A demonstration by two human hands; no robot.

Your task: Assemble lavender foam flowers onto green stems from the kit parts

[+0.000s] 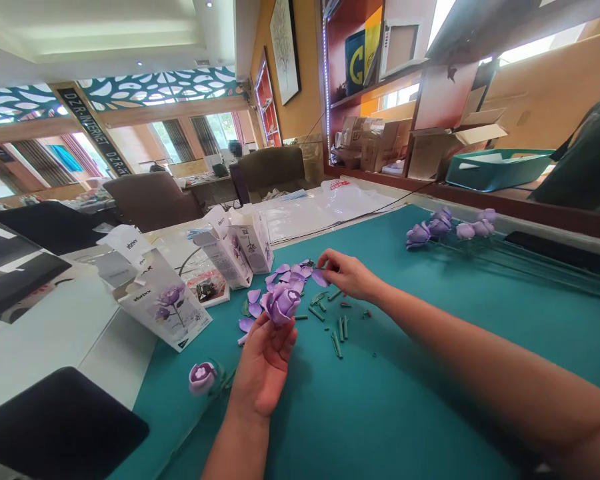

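Note:
My left hand (270, 360) is closed around the base of a purple toy rose bloom (281, 303), holding it up over the green mat. Just beyond it, my right hand (347, 273) pinches a loose purple petal (320, 277) at the edge of a pile of purple petals (293, 273). Green stem pieces (339, 337) and small green leaf parts (319, 297) are scattered below the right hand, with a few tiny red bits among them. Left of my left wrist lies another purple rose (203, 378) on a stem.
Opened white rose boxes (165, 300) stand at the left, beside a white case and a black chair. Several finished purple roses (440, 227) with long stems lie at the far right near a black keyboard-like bar (555, 252). A teal basket (497, 168) sits on the ledge behind.

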